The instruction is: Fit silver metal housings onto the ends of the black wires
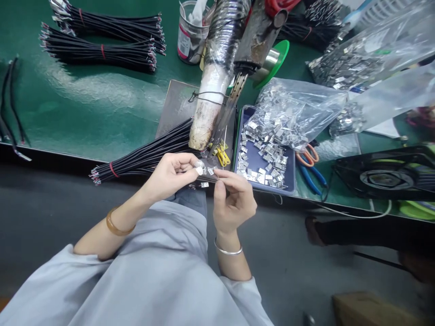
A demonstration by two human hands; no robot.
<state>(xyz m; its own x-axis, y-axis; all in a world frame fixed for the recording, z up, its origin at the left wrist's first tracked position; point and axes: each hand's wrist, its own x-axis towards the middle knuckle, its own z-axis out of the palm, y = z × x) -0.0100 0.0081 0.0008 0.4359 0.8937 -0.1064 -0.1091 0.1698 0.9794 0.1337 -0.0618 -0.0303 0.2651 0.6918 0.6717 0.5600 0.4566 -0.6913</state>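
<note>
A small metal connector [211, 170] is sitting at the front edge of the counter [112, 106], just over the near edge of a grey board [174, 102]. The left hand [173, 174] is reaching it from one side, thumb and forefinger pressed together and seemingly clamped on its end; white covers [200, 170] are wrapping those fingertips, probably against heat. The right hand [234, 194] is facing it, thumb and forefinger coming together on what looks like a thin wire [224, 142], leaving the connector exposed between both hands.

A loose connector [204, 184] is lying nearer the person, and yellow pieces [223, 155] are resting on the board. Above, a slotted metal tube [234, 97] is slanting down toward the work, while a wrapped duct [209, 97] is pointing its end there too, perhaps for drawing off fumes.

A banded cable bundle [152, 148] is lying along the front edge beside the left hand, likely for easy picking. A blue tray [291, 179] of connectors is standing by the right hand, presumably for the same reason. Pliers [311, 179] are lying beyond its right edge, and two more bundles [102, 38] are waiting toward the counter's back left corner.
</note>
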